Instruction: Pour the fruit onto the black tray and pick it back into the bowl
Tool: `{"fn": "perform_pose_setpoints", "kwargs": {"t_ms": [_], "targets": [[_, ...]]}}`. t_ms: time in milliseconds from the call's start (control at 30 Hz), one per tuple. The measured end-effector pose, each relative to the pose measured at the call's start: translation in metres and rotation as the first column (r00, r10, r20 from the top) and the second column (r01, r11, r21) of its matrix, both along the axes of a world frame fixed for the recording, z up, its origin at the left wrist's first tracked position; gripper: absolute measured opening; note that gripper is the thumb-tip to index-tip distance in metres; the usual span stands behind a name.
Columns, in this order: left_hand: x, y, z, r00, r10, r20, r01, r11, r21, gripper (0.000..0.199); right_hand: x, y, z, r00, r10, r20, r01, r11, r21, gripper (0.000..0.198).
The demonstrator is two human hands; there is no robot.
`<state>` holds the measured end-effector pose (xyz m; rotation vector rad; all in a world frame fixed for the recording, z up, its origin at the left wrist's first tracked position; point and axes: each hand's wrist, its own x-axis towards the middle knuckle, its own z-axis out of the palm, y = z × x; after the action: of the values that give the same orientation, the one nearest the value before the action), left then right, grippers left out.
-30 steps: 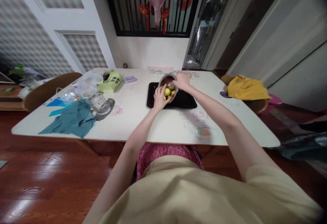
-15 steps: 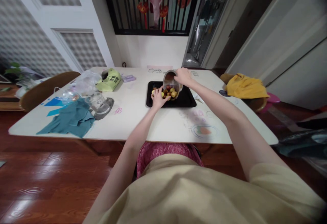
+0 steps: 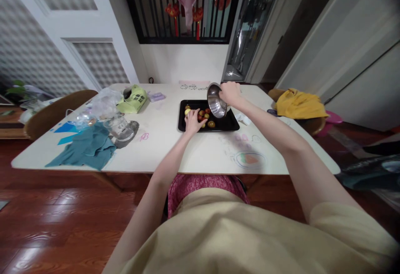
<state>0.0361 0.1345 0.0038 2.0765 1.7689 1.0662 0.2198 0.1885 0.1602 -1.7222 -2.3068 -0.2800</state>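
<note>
The black tray [image 3: 226, 125] lies on the white table [image 3: 156, 149]; the fruit [image 3: 211, 124], round pieces in yellow, red and brownish green, sits in the tray, mostly in its left half and middle; the metal bowl [image 3: 216, 101] is tipped on its side above the tray's right part, its shiny inside turned toward the tray's left; the right hand [image 3: 230, 93] is closed on the bowl's rim; the left hand [image 3: 193, 121] is spread over the fruit at the tray's left, thumb apart from the fingers; whether it pinches a piece, I cannot tell; just right of the tray lies a white scrap [image 3: 243, 119]; well left of the tray stand the clear jar [image 3: 118, 127] and the green box [image 3: 134, 100]; the teal cloth [image 3: 87, 147] lies farther left of the tray.
</note>
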Motion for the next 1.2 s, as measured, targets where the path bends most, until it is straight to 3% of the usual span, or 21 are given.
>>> {"fn": "perform_pose_setpoints", "kwargs": {"t_ms": [100, 200, 300, 400, 467, 533, 667, 733, 800, 933, 1067, 1200], "targets": [[-0.006, -0.002, -0.002, 0.999, -0.029, 0.014, 0.029, 1.000, -0.007, 0.066, 0.017, -0.014, 0.001, 0.987, -0.129, -0.090, 0.139, 0.984, 0.114, 0.042], [-0.016, -0.004, 0.001, 0.998, -0.056, 0.006, 0.056, 0.998, -0.027, 0.070, 0.047, -0.038, -0.009, 0.954, -0.157, -0.255, 0.205, 0.963, 0.175, 0.038], [-0.026, -0.008, 0.004, 0.997, -0.065, -0.034, 0.064, 0.997, -0.033, 0.072, 0.075, -0.072, -0.037, 0.861, -0.133, -0.492, 0.208, 0.973, 0.101, 0.029], [-0.036, -0.014, 0.006, 0.995, -0.060, -0.080, 0.057, 0.997, -0.043, 0.074, 0.088, -0.110, -0.077, 0.630, -0.130, -0.766, 0.033, 0.989, -0.141, 0.023], [-0.043, -0.017, 0.007, 0.993, -0.058, -0.104, 0.052, 0.997, -0.059, 0.073, 0.087, -0.134, -0.102, 0.476, -0.211, -0.854, -0.094, 0.953, -0.288, 0.021], [-0.049, -0.018, 0.007, 0.992, -0.065, -0.108, 0.057, 0.995, -0.076, 0.071, 0.082, -0.154, -0.123, 0.380, -0.254, -0.889, -0.218, 0.910, -0.353, 0.020], [-0.057, -0.018, 0.011, 0.994, -0.083, -0.065, 0.075, 0.991, -0.107, 0.061, 0.073, -0.174, -0.147, 0.279, -0.348, -0.895, -0.362, 0.825, -0.433, 0.029], [-0.059, -0.018, 0.013, 0.995, -0.092, -0.041, 0.086, 0.988, -0.128, 0.053, 0.071, -0.176, -0.154, 0.244, -0.351, -0.904, -0.374, 0.826, -0.421, 0.032], [-0.059, -0.018, 0.014, 0.994, -0.103, -0.022, 0.098, 0.984, -0.149, 0.049, 0.070, -0.175, -0.159, 0.203, -0.312, -0.928, -0.344, 0.865, -0.366, 0.031], [-0.057, -0.019, 0.015, 0.994, -0.103, -0.025, 0.097, 0.982, -0.163, 0.044, 0.067, -0.172, -0.166, 0.233, -0.254, -0.939, -0.219, 0.927, -0.305, 0.044], [-0.055, -0.022, 0.016, 0.994, -0.084, -0.076, 0.070, 0.982, -0.175, 0.037, 0.067, -0.171, -0.172, 0.298, -0.244, -0.923, -0.137, 0.946, -0.294, 0.064], [-0.054, -0.026, 0.020, 0.990, -0.083, -0.111, 0.062, 0.981, -0.182, 0.035, 0.068, -0.169, -0.176, 0.342, -0.240, -0.908, -0.068, 0.958, -0.278, 0.070]]}}
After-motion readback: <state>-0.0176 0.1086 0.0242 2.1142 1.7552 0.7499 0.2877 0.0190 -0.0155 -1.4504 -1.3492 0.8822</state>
